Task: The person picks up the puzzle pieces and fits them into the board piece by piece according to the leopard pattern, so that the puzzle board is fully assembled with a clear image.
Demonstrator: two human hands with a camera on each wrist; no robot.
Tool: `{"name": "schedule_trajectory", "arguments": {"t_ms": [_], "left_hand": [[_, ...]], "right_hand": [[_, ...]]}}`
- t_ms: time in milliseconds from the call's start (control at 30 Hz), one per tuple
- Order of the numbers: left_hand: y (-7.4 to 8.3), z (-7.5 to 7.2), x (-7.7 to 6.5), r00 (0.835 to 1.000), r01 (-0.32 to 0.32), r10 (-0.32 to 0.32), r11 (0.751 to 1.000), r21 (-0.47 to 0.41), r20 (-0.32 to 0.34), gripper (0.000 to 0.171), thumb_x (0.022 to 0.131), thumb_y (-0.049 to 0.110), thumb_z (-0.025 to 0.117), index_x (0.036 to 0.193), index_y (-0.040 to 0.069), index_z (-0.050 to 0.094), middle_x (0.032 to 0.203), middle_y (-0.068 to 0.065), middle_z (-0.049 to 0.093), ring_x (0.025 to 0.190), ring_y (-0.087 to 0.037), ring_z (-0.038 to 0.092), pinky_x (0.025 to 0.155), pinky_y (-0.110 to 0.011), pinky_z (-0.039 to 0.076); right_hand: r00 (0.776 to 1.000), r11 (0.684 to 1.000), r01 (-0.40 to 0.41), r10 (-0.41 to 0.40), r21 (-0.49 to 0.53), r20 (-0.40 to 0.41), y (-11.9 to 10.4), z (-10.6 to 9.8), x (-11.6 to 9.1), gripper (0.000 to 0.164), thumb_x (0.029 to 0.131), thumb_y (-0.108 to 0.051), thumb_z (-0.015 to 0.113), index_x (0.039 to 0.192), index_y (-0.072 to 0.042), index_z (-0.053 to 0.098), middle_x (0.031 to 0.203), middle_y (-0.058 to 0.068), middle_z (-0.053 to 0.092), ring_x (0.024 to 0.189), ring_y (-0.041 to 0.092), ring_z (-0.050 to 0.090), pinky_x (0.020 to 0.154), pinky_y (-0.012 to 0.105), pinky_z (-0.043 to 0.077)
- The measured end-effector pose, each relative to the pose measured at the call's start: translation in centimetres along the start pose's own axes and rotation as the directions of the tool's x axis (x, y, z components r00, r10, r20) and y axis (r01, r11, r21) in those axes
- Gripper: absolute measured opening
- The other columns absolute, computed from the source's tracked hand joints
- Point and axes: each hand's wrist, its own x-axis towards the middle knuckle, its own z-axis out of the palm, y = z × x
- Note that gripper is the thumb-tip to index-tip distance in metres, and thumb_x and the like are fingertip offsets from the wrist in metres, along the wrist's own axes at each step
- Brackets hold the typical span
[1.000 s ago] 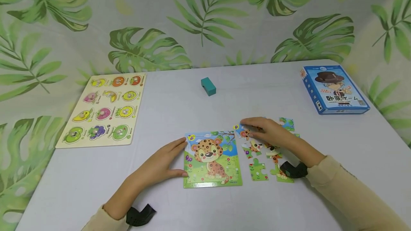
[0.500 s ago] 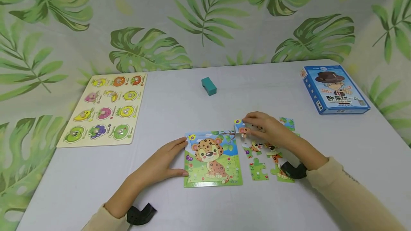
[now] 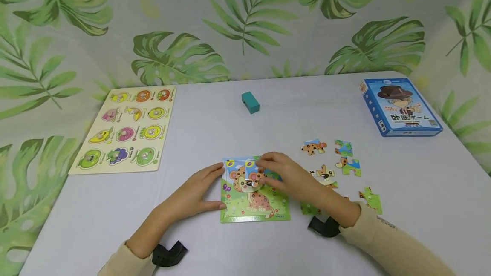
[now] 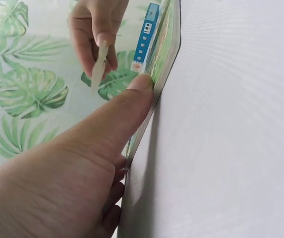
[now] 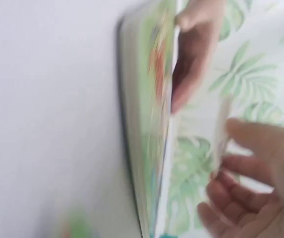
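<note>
A square jigsaw board with a cartoon leopard picture lies flat in the middle of the table in the head view. My left hand rests against its left edge, fingers straight, with the thumb touching near the lower left corner. Above the board's upper half, my right hand pinches a jigsaw piece showing blue sky, a yellow spot and a leopard ear. Both wrist views show that piece edge-on between thumb and fingers, apart from the board. The right wrist view is blurred.
Several loose jigsaw pieces lie right of the board, some partly hidden by the right arm. A wooden fruit peg puzzle lies at the left. At the back are a teal block and a blue game box.
My right hand has lifted the jigsaw piece from among the loose pieces and carried it left over the board. The left hand has stayed at the board's edge.
</note>
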Motion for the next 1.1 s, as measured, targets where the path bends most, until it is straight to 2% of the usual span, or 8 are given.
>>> {"name": "schedule_trajectory", "arguments": {"t_ms": [167, 367, 567, 700, 900, 1100], "left_hand": [[0.1, -0.1, 0.0, 1.0, 0.005, -0.005, 1.0, 0.002, 0.001, 0.085, 0.076, 0.055, 0.062, 0.138, 0.004, 0.034, 0.144, -0.006, 0.026, 0.129, -0.022, 0.025, 0.103, -0.039, 0.024], [0.1, 0.0, 0.1, 1.0, 0.011, -0.011, 1.0, 0.004, -0.004, 0.082, 0.077, 0.053, 0.062, 0.137, 0.005, 0.035, 0.144, -0.004, 0.026, 0.129, -0.022, 0.025, 0.102, -0.039, 0.025], [0.0, 0.1, 0.2, 1.0, 0.01, -0.01, 1.0, 0.001, -0.019, 0.082, 0.075, 0.054, 0.063, 0.136, 0.006, 0.037, 0.143, -0.005, 0.028, 0.128, -0.022, 0.027, 0.102, -0.04, 0.026], [0.1, 0.1, 0.3, 1.0, 0.008, -0.008, 1.0, 0.004, -0.019, 0.083, 0.074, 0.055, 0.063, 0.136, 0.006, 0.037, 0.142, -0.005, 0.029, 0.128, -0.022, 0.028, 0.102, -0.039, 0.026], [0.1, 0.0, 0.5, 1.0, -0.008, 0.009, 0.999, 0.049, -0.024, 0.085, 0.073, 0.056, 0.064, 0.136, 0.005, 0.037, 0.14, -0.007, 0.032, 0.126, -0.024, 0.031, 0.101, -0.04, 0.028], [0.2, -0.4, 0.8, 1.0, -0.029, 0.029, 0.997, 0.074, 0.001, 0.081, 0.071, 0.056, 0.065, 0.137, 0.016, 0.039, 0.137, -0.009, 0.034, 0.123, -0.027, 0.034, 0.099, -0.043, 0.03]], "right_hand": [[0.996, 0.998, -0.062, 0.062, -0.013, 0.061, -0.4, 2.2, 0.7, 0.04, 0.084, -0.023, 0.064, 0.119, -0.005, 0.058, 0.118, 0.007, 0.052, 0.111, 0.021, 0.046, 0.089, 0.034, 0.042], [0.995, 0.993, -0.073, 0.079, -0.092, 0.065, -0.1, 3.8, 1.8, 0.037, 0.083, -0.022, 0.065, 0.117, -0.007, 0.06, 0.117, 0.006, 0.055, 0.111, 0.022, 0.047, 0.094, 0.038, 0.036], [0.995, 0.99, -0.088, 0.093, -0.114, 0.036, 0.1, 4.5, 2.7, 0.035, 0.083, -0.024, 0.064, 0.117, -0.012, 0.061, 0.118, 0.004, 0.055, 0.111, 0.021, 0.047, 0.094, 0.044, 0.034], [0.995, 0.991, -0.1, 0.101, -0.089, 0.002, 0.4, 4.9, 3.0, 0.035, 0.083, -0.026, 0.065, 0.115, -0.013, 0.062, 0.118, 0.004, 0.054, 0.106, 0.023, 0.048, 0.088, 0.046, 0.036], [0.993, 0.991, -0.118, 0.116, -0.061, -0.033, 0.7, 5.2, 3.4, 0.037, 0.08, -0.028, 0.067, 0.114, -0.015, 0.063, 0.125, 0.007, 0.049, 0.111, 0.026, 0.046, 0.087, 0.048, 0.036], [0.991, 0.989, -0.132, 0.129, -0.068, -0.042, 0.8, 5.5, 3.7, 0.035, 0.082, -0.03, 0.065, 0.114, -0.016, 0.063, 0.124, 0.005, 0.051, 0.106, 0.023, 0.048, 0.086, 0.044, 0.037]]}}
